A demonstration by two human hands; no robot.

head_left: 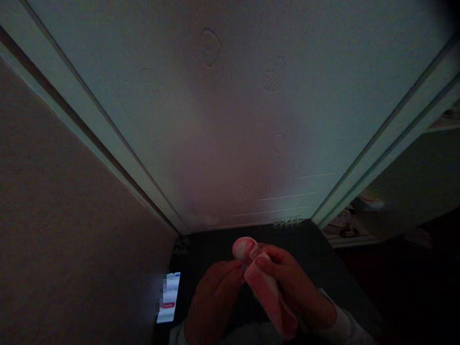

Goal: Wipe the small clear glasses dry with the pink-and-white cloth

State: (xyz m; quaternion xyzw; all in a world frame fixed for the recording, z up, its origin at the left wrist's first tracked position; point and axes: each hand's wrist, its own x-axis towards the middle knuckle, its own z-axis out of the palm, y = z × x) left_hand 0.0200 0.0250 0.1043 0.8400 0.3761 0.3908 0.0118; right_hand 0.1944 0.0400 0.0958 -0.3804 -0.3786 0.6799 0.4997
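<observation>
A pink cloth-like item (268, 292) with a rounded, folded top end hangs down between my hands, its long part slanting to the lower right. My right hand (293, 280) grips it near the top, with the thumb pressed on its front. Close against its left side, the fingers of my left hand (219, 292) are drawn together at the fold; a small pale bit shows at the fingertips. The picture is dim, so what exactly those left fingers pinch is hard to tell.
Below lies a dark surface (204, 249), with a lit phone (170, 297) at its left edge. A pale panel with embossed hearts (230, 143) rises behind it. A brownish wall (72, 215) stands at left. Shelves at right hold a white item (370, 201).
</observation>
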